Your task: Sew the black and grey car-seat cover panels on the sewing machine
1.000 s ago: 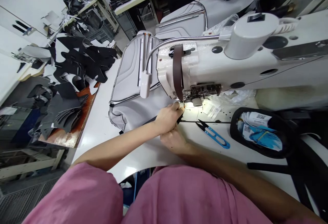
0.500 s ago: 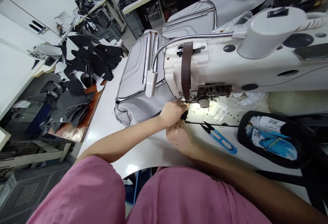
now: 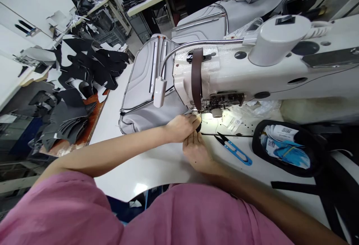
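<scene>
A white sewing machine (image 3: 221, 69) stands before me, its lamp lighting the needle area. My left hand (image 3: 181, 127) is closed at the edge of a grey padded cover (image 3: 140, 65), just left of the presser foot. Below it, my right hand (image 3: 198, 153) has its fingers pressed together against a small piece of black fabric (image 3: 199, 127), close to the left fingertips. The fingers hide most of the edge they grip. Blue thread snips (image 3: 237, 152) lie on the table to the right, blades pointing toward the machine, touched by neither hand.
A black fabric container (image 3: 256, 146) with labels and blue packets sits at the right, near black strips (image 3: 294, 187). A brown strap (image 3: 197, 78) hangs down the machine head. Cut black and grey pieces (image 3: 84, 65) are piled at the left. Another grey cover (image 3: 202, 24) lies behind.
The view has shifted a little, moving the machine and table leftward in the picture. My left forearm lies flatter, its elbow farther out to the left. Both hands stay at the needle area.
</scene>
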The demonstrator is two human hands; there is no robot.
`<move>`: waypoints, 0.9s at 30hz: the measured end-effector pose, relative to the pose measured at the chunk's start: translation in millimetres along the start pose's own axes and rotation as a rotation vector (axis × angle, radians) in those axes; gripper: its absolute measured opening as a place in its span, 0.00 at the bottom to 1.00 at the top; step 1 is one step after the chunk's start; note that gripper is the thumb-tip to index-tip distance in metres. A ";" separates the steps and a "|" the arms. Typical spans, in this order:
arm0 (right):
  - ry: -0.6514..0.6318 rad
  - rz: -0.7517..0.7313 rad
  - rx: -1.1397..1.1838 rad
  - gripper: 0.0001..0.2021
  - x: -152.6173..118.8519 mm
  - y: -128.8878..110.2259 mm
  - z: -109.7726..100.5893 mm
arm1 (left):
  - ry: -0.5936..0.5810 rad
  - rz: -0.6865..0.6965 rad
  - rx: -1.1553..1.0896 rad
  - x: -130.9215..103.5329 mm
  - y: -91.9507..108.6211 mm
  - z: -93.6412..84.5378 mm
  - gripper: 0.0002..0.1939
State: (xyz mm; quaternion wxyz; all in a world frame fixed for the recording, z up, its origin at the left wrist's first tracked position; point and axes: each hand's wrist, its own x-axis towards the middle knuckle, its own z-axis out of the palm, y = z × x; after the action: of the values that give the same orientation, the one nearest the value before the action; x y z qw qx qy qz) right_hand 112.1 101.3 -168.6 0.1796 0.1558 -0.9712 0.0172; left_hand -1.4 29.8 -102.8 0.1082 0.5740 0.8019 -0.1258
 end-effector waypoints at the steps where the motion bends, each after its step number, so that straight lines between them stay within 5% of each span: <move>1: -0.004 0.004 0.005 0.15 -2.2 -1.8 0.3 | -0.017 0.001 -0.010 -1.6 2.5 -1.7 0.20; 9: -0.051 0.027 0.060 0.17 -3.8 0.8 -2.9 | -0.109 -0.263 0.055 12.8 25.1 -2.6 0.14; 21: -0.098 0.028 0.101 0.27 -2.6 16.3 -3.7 | 0.172 -0.222 0.089 10.9 12.5 30.5 0.15; 27: -0.095 0.031 0.176 0.29 -1.1 23.6 -1.1 | 0.172 -0.296 -0.111 11.0 3.6 19.0 0.14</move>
State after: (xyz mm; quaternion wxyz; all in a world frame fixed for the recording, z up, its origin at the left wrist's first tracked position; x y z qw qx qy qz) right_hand 106.2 124.2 -167.4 0.1186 0.1567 -0.9756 0.0979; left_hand -0.9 34.5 -124.5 0.0507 0.4515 0.8896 -0.0464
